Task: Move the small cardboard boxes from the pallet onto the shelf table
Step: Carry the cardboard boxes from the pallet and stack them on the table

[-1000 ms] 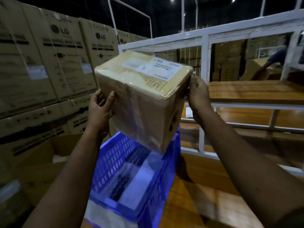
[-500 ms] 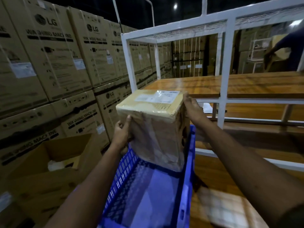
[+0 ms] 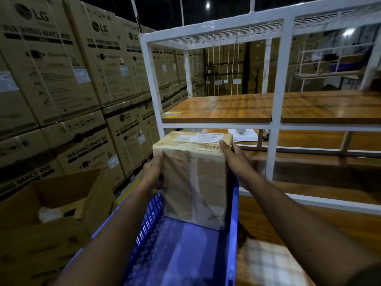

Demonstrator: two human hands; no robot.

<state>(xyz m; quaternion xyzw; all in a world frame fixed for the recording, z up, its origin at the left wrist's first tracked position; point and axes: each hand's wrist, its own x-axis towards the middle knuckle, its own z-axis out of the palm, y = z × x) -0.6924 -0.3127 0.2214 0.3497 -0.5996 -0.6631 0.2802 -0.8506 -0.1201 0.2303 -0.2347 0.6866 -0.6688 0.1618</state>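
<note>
A small brown box [image 3: 194, 180] is held up between two hands. It stands tall and is wrapped in shiny clear plastic. A white label [image 3: 208, 137] is stuck on its top. The bottom of the box is down inside a blue crate [image 3: 185, 254], at the far end. You cannot tell if the box touches the crate floor.

The left hand [image 3: 152, 174] is flat against the left side of the box. Its thumb lies along the front edge, and the fingers are close together, wrapped round the side. The right hand [image 3: 233, 159] presses on the right side near the top. Its fingers [image 3: 223, 146] are close together and reach up to the top edge. Both arms are bare and stretch out from the bottom of the view.

The crate has walls full of little slots. It sits just beside a wooden top [image 3: 288, 234] on the right.

Behind the box is a white metal rack [image 3: 276, 120]. It has a wooden shelf [image 3: 226, 108] higher than the box and more wood lower down. The top of the rack is wire mesh.

On the left is an open carton [image 3: 57, 203] with something white inside. Behind it, big cartons [image 3: 51, 69] are stacked high like a wall. They say LG and washing machine. More cartons show far back through the rack, in the dark.
</note>
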